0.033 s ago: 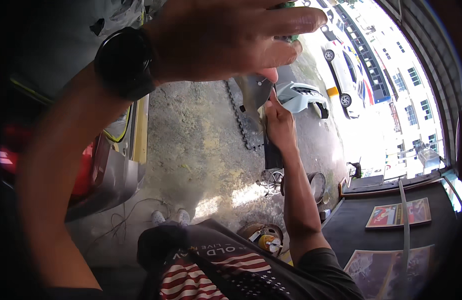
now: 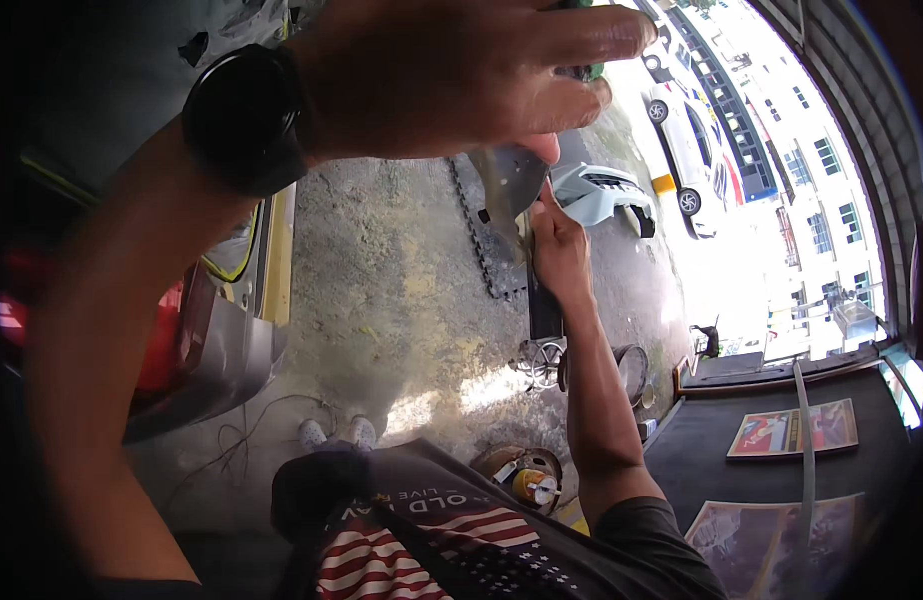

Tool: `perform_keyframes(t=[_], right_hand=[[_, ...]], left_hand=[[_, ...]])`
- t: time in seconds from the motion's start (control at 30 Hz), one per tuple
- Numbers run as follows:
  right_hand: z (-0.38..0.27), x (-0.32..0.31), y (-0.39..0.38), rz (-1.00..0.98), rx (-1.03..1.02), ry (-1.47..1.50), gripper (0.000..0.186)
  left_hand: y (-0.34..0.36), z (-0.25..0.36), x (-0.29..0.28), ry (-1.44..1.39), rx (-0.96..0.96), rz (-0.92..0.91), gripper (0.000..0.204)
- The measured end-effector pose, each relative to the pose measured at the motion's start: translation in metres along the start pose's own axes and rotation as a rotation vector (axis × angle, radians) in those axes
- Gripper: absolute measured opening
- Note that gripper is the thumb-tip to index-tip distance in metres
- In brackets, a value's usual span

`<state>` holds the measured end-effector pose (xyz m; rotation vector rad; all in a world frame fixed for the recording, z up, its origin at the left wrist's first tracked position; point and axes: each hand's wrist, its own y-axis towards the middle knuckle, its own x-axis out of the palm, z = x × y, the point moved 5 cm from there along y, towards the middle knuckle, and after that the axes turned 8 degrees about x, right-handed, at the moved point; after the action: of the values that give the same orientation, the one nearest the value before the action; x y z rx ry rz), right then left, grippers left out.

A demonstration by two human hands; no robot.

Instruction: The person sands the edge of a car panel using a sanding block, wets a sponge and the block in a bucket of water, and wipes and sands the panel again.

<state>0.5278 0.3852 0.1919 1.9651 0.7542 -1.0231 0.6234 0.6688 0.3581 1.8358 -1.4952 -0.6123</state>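
Mostly behind left hand (image 2: 452,85); green thing (image 2: 595,72)

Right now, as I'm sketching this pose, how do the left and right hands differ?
The left hand looks larger in view; the right hand looks smaller.
The left hand's fingers are spread; the right hand's are curled at the grey panel.
The left hand has a dark watch at its wrist; the right has none.
Both are ungloved.
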Motion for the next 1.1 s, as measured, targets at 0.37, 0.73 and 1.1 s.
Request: perform_keyframes(t=[0.37, 0.73, 1.1], right_hand=[[-0.014, -0.008, -0.006, -0.143, 0.233, 0.051, 0.053], [-0.026, -0.011, 0.009, -0.130, 0.232, 0.093, 0.052], [-0.029, 0.000, 0.061, -0.170, 0.297, 0.088, 0.057]], left_hand=[[0.035, -0.008, -0.004, 0.108, 0.179, -0.147, 0.051], [-0.003, -0.004, -0.009, 0.059, 0.066, -0.331, 0.046], [0.012, -0.006, -0.021, 0.041, 0.097, -0.757, 0.051]])
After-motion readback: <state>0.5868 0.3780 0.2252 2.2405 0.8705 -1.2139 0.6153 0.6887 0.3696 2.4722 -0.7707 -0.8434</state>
